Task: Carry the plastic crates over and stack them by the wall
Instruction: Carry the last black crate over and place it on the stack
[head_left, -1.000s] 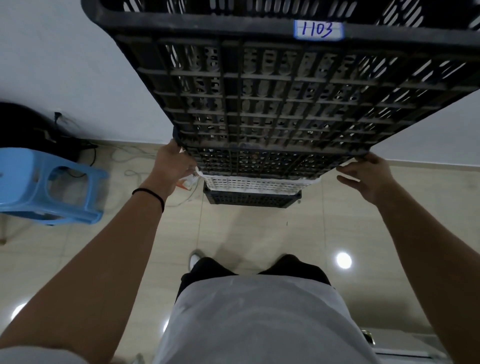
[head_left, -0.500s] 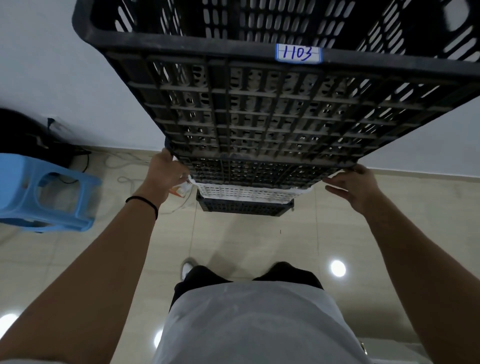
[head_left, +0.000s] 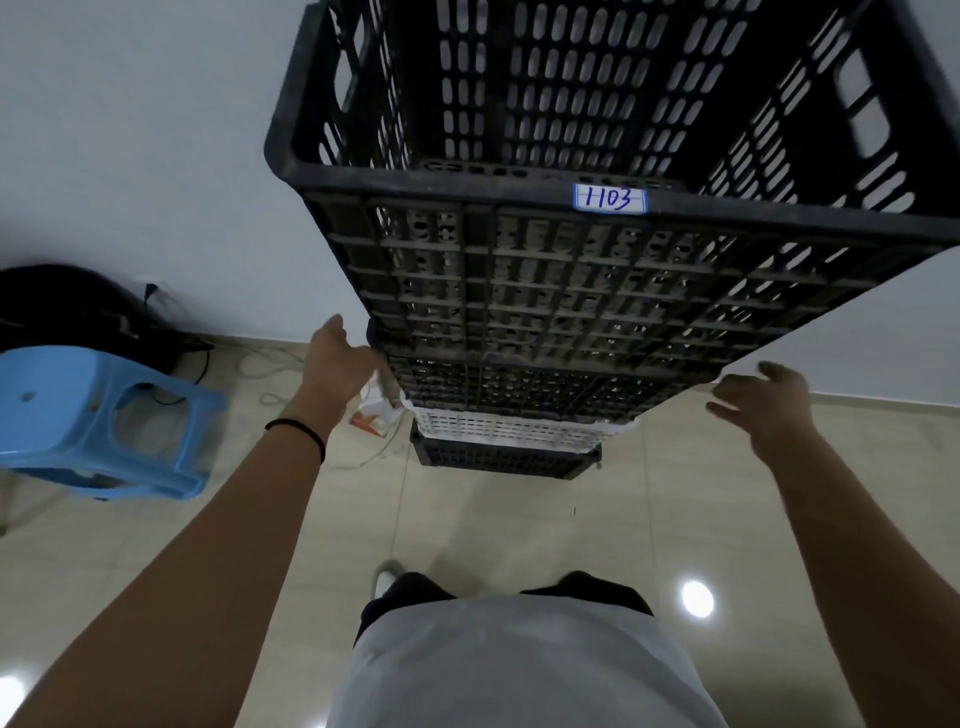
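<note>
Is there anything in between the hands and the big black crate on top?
Nothing visible. The left hand is open right beside the near left corner of the top black crate; the right hand is open near its right corner, with only air between. The blue stool stands off to the left.

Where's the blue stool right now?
The blue stool stands on the floor at far left, near the wall, left of the left hand.
</note>
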